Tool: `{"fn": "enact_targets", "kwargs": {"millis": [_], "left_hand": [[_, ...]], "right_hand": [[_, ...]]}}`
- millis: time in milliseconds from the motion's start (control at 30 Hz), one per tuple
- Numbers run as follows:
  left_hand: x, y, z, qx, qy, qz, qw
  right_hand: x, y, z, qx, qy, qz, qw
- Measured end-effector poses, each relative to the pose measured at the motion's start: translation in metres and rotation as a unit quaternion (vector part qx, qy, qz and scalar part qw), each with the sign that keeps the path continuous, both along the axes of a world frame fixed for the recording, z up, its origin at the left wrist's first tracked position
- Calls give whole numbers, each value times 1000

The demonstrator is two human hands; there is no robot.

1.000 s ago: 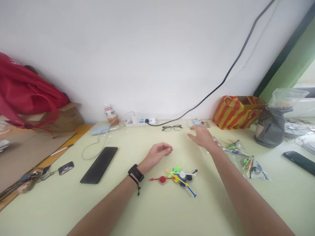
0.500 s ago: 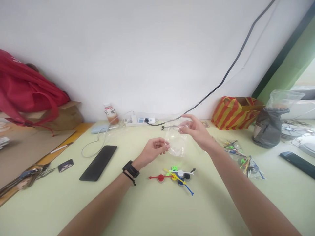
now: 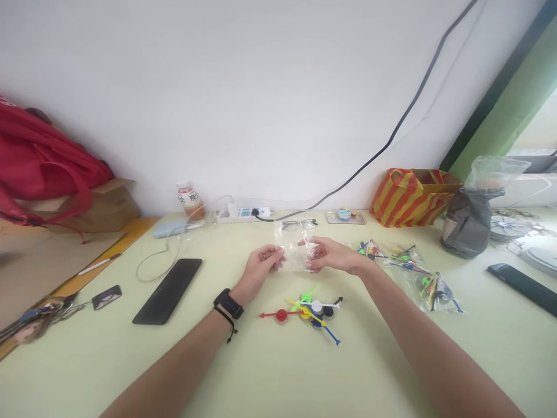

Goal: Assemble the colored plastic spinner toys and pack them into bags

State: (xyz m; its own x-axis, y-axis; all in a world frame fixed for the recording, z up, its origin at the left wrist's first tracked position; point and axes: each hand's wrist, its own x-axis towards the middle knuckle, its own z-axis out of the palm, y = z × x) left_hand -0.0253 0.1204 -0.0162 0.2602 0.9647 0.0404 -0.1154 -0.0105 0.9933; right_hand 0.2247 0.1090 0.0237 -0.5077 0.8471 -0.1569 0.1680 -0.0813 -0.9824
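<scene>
Between my hands, above the table, is a clear plastic bag (image 3: 294, 249). My left hand (image 3: 260, 264), with a black watch on its wrist, pinches the bag's left edge. Thumb and fingers of my right hand (image 3: 328, 255) close on its right edge. Below the bag, a loose pile of coloured plastic arrow spinners lies on the table: a red spinner (image 3: 282, 315), a yellow spinner (image 3: 306, 313), a white spinner (image 3: 317, 306), and green, blue and black ones partly overlapped.
Filled clear bags of spinners (image 3: 437, 290) lie at the right. A black phone (image 3: 169, 291) and keys (image 3: 47, 313) are at the left. Along the wall stand a bottle (image 3: 190, 202), a power strip (image 3: 243, 215), eyeglasses (image 3: 296, 224) and a striped bag (image 3: 411, 197).
My right hand has come down from above and taken the bag's right edge. The bag now hangs spread between both hands. The view has shifted slightly.
</scene>
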Motion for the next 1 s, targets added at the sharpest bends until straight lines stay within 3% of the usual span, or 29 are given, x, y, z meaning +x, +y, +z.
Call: {"fn": "enact_targets", "kwargs": {"millis": [100, 167, 267, 367, 433, 533, 633, 800, 1000], "left_hand": [[0, 0, 0, -5, -5, -2, 1000], [0, -1, 0, -11, -12, -7, 1000], [1, -4, 2, -16, -8, -14, 1000], [3, -8, 5, 5, 25, -15, 1000], [4, -9, 7, 32, 57, -20, 998], [5, -10, 13, 83, 106, -50, 990], [3, -7, 22, 130, 129, -89, 979], [-7, -2, 44, 169, 168, -134, 962], [-22, 5, 69, 216, 207, -83, 951]], "right_hand": [[5, 1, 3, 23, -41, -25, 999], [7, 3, 8, 94, -83, -112, 986], [8, 4, 22, 253, -120, -260, 924], [1, -2, 39, 355, -127, -234, 896], [-6, -8, 46, 390, -144, -189, 889], [-13, -14, 50, 434, -189, -197, 859], [-11, -13, 47, 427, -204, -212, 855], [-2, -7, 46, 362, -163, -190, 898], [-2, -9, 55, 316, -110, -176, 926]]}}
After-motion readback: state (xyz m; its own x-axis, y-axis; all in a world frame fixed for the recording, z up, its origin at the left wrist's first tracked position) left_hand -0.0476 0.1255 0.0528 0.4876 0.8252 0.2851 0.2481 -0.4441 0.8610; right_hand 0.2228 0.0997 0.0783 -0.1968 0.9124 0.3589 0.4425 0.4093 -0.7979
